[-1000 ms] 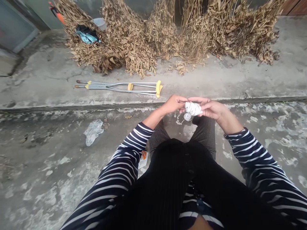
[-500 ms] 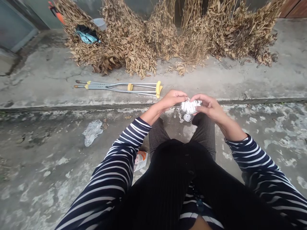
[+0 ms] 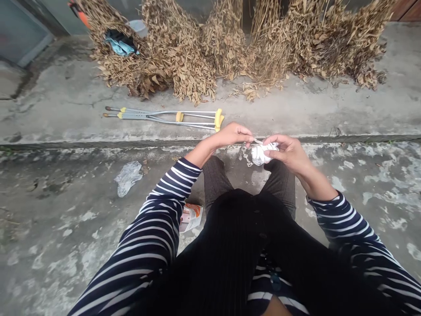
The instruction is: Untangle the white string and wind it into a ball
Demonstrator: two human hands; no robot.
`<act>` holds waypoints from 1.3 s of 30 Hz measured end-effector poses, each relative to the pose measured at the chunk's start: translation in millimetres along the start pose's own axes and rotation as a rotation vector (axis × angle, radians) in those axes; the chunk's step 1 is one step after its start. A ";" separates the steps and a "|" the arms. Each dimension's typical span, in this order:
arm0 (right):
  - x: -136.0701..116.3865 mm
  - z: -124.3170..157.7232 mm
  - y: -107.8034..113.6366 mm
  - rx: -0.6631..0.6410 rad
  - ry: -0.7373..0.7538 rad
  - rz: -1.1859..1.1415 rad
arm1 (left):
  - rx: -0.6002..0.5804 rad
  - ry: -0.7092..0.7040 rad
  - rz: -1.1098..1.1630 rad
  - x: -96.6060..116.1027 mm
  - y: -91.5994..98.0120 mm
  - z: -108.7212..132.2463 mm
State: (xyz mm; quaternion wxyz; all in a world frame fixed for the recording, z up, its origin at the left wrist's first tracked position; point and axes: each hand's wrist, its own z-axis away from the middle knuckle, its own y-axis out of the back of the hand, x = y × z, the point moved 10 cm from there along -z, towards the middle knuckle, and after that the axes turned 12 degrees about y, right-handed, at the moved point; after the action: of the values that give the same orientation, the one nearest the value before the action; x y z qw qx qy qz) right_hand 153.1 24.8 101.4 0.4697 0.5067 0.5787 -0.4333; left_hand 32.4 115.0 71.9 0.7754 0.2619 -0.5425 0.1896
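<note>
A small white bundle with thin dark lines across it is in my right hand, the thumb and fingers closed around its right side. Just to its left, my left hand pinches the tip of a thin white strip that runs to the top of the bundle. Exactly what the bundle is, I cannot make out. Both hands are above the ground between my knees, near the step's edge.
Aluminium crutches with yellow pads lie on the raised concrete step. Dried plants lean along the wall, with a dark and blue cloth on them. A clear plastic bag and a printed packet rest on the lower ground.
My left hand has drawn slightly left, away from the bundle, with the white strip now showing between the hands. The bundle has shifted a little right and down.
</note>
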 end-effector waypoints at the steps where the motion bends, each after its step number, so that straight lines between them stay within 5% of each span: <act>1: -0.1 0.2 -0.4 -0.024 -0.012 -0.014 | 0.014 0.006 -0.049 -1.2 5.1 -0.3; 5: -0.9 0.0 2.4 -0.078 -0.044 -0.050 | 0.086 -0.001 -0.135 -1.9 14.3 -4.2; 10: 0.5 3.6 1.7 -0.171 -0.127 -0.084 | 0.050 0.011 -0.071 3.1 1.5 -10.7; 15: -3.1 8.8 0.0 -0.245 -0.183 -0.234 | -0.168 0.150 0.202 -4.3 -12.5 -11.3; 21: 11.7 -9.2 28.6 -0.093 -0.138 -0.365 | -0.400 0.236 0.342 -17.7 -46.9 6.9; 27: 34.6 -15.3 34.9 -0.030 -0.130 -0.405 | -0.195 0.090 0.506 -20.7 -29.5 9.5; 33: 26.8 -12.3 11.6 -0.070 -0.146 -0.458 | -0.073 0.044 0.541 -26.0 -25.0 -3.7; 39: 18.3 -23.4 18.8 0.029 -0.111 -0.348 | 0.088 0.059 0.438 -23.8 -19.7 -16.9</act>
State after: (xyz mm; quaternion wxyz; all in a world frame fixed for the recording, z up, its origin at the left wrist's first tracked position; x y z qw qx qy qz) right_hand 168.5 53.0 87.2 0.4114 0.3807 0.6245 -0.5438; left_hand 48.3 109.5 40.9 0.7190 0.1659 -0.5546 0.3847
